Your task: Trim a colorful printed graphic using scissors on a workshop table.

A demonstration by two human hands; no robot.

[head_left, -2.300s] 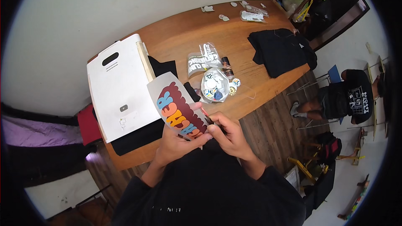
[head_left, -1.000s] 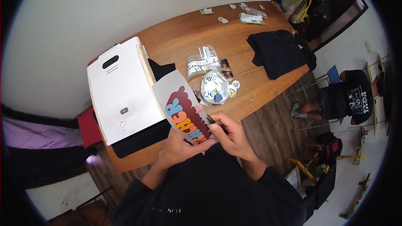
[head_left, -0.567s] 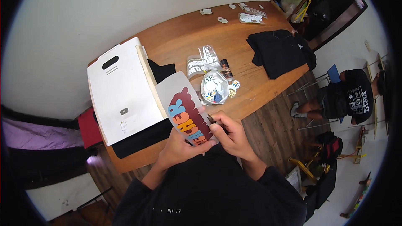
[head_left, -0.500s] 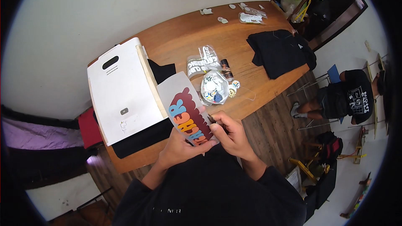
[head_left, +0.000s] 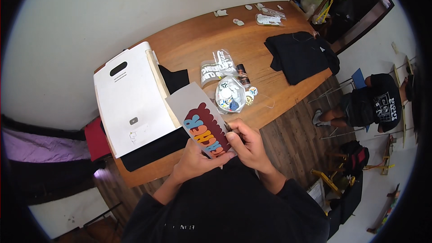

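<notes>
My left hand (head_left: pixel 198 161) grips the lower edge of a translucent transfer sheet (head_left: pixel 189 96), tilted in front of my chest. The sheet bears bubble lettering in blue, orange and red on a maroon backing shape. At the sheet's right edge, my right hand (head_left: pixel 247 145) is closed, thumb and forefinger pinched together. A small dark thing shows at its fingertips, mostly hidden, so its kind cannot be told. Beyond the hands, a clear plastic tub (head_left: pixel 230 94) with patterned round stickers and small items stands on the wooden table (head_left: pixel 193 36).
A large white heat-press-like machine (head_left: pixel 130 94) stands at the left, black cloth (head_left: pixel 153 150) under it. Printed film (head_left: pixel 219 65) and a dark cylinder (head_left: pixel 243 75) lie behind the tub. Folded black garments (head_left: pixel 299 56) rest at the right. Another person (head_left: pixel 378 101) stands beyond the table.
The transfer sheet has tilted and shifted slightly, its top corner a little lower and further left. Both hands keep nearly the same places and the same hold.
</notes>
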